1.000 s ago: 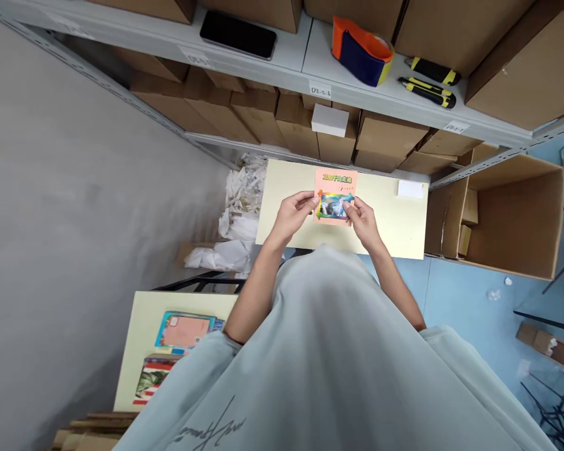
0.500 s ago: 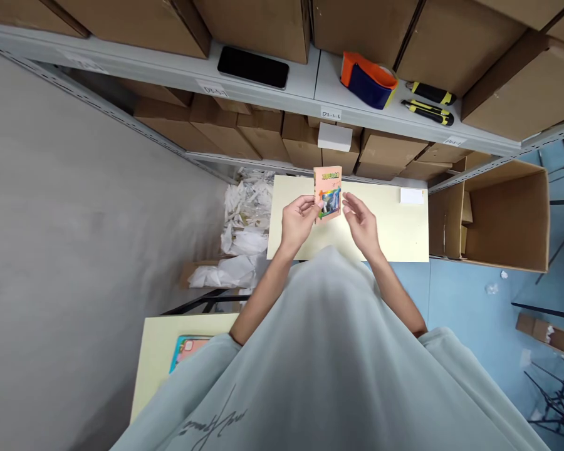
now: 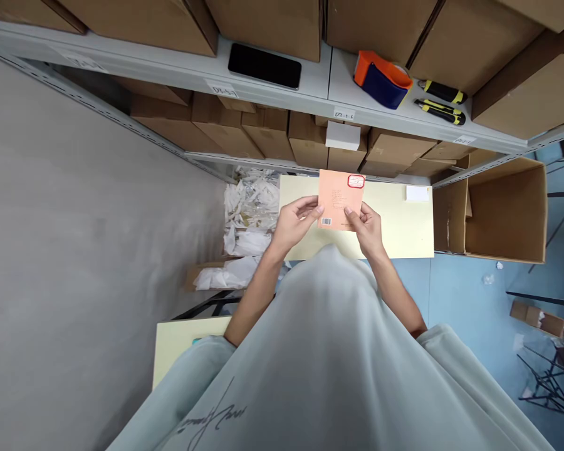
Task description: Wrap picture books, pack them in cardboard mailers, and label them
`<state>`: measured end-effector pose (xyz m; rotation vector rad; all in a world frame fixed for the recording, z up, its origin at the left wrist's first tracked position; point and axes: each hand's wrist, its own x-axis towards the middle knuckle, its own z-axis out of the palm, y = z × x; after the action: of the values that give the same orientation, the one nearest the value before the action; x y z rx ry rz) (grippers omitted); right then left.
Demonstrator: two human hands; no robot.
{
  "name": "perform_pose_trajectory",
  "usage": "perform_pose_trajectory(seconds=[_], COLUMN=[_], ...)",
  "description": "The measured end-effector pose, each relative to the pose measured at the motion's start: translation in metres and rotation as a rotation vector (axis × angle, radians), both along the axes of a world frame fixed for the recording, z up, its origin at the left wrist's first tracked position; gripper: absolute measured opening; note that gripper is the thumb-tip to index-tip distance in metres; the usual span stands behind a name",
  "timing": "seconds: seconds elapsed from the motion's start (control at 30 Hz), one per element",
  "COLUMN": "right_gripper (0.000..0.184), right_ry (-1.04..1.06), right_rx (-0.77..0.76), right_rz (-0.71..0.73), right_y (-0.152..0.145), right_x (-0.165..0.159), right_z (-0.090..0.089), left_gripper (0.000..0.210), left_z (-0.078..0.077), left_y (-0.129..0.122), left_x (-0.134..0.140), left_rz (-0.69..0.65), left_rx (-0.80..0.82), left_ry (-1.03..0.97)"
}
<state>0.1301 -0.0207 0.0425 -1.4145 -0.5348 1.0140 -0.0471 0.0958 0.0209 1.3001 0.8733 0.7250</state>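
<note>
A small square pink book [image 3: 339, 203] is held up over the pale yellow table [image 3: 399, 232]. Its back cover faces me, with small print, a barcode at the lower left and a red-framed label at the upper right. My left hand [image 3: 295, 223] grips the left edge, thumb in front and fingers behind. On the lower right edge, my right hand [image 3: 368, 229] pinches the book with its thumb over the cover. The fingertips behind the book are hidden.
A white box [image 3: 417, 193] lies at the table's right end, beside a large open carton [image 3: 505, 210]. Shelves ahead carry cardboard boxes, a black phone [image 3: 264, 65], an orange-blue tape roll [image 3: 383, 80] and yellow-black utility knives [image 3: 439, 111]. White wrapping scraps [image 3: 249, 207] lie left.
The book has turned from its illustrated cover, seen at an angle, to its back cover facing me. My right hand, apart from it before, now grips its right side.
</note>
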Motion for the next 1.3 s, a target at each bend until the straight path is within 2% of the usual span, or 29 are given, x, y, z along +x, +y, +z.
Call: perform_pose_trajectory(seconds=[0.1, 0.23, 0.37, 0.47, 0.57, 0.67, 0.73, 0.9, 1.0, 1.07, 1.13, 1.2, 1.3], right_gripper=[0.070, 0.071, 0.078, 0.080, 0.081, 0.074, 0.070, 0.065, 0.061, 0.062, 0.065, 0.066, 0.054], right_ry=[0.025, -0.037, -0.293, -0.344, -0.283, -0.255, -0.238, -0.150, -0.115, -0.126, -0.144, -0.172, -0.259], right_rx=[-0.002, -0.019, 0.008, 0.021, 0.010, 0.004, 0.008, 0.036, 0.021, 0.015, 0.023, 0.047, 0.128], right_rz=[0.014, 0.045, -0.111, -0.080, 0.006, -0.007, -0.025, 0.026, 0.098, 0.116, 0.112, 0.094, 0.094], right_y=[0.003, 0.007, 0.006, 0.003, 0.001, -0.001, -0.003, -0.014, -0.022, -0.025, -0.027, -0.028, -0.032], right_x=[-0.006, -0.005, -0.001, -0.010, -0.025, -0.028, -0.020, 0.012, 0.024, 0.030, 0.035, 0.039, 0.041], right_z=[-0.001, -0.011, -0.013, -0.004, 0.006, 0.008, 0.007, 0.006, 0.005, 0.001, -0.002, -0.002, 0.011], left_gripper=[0.073, 0.078, 0.074, 0.067, 0.050, 0.036, 0.035, 0.051, 0.066, 0.069, 0.062, 0.047, 0.024], left_z=[-0.003, -0.007, -0.008, 0.000, 0.014, 0.026, 0.029, 0.016, 0.004, 0.000, -0.001, 0.002, 0.010], left_y=[-0.003, -0.008, -0.007, -0.013, -0.028, -0.043, -0.046, -0.021, -0.009, -0.009, -0.014, -0.021, -0.025], left_x=[0.000, 0.001, 0.003, 0.010, 0.019, 0.025, 0.026, 0.019, 0.017, 0.018, 0.019, 0.020, 0.017], left_rz=[0.007, 0.099, 0.209, 0.277, 0.205, 0.064, 0.004, 0.117, 0.021, -0.045, -0.042, 0.002, 0.073], left_rx=[-0.110, -0.126, -0.005, 0.116, 0.262, 0.382, 0.385, 0.278, 0.144, 0.101, 0.152, 0.268, 0.476], left_ry=[-0.032, -0.044, -0.025, 0.009, 0.025, 0.022, 0.030, 0.075, 0.014, -0.002, 0.015, 0.036, 0.028])
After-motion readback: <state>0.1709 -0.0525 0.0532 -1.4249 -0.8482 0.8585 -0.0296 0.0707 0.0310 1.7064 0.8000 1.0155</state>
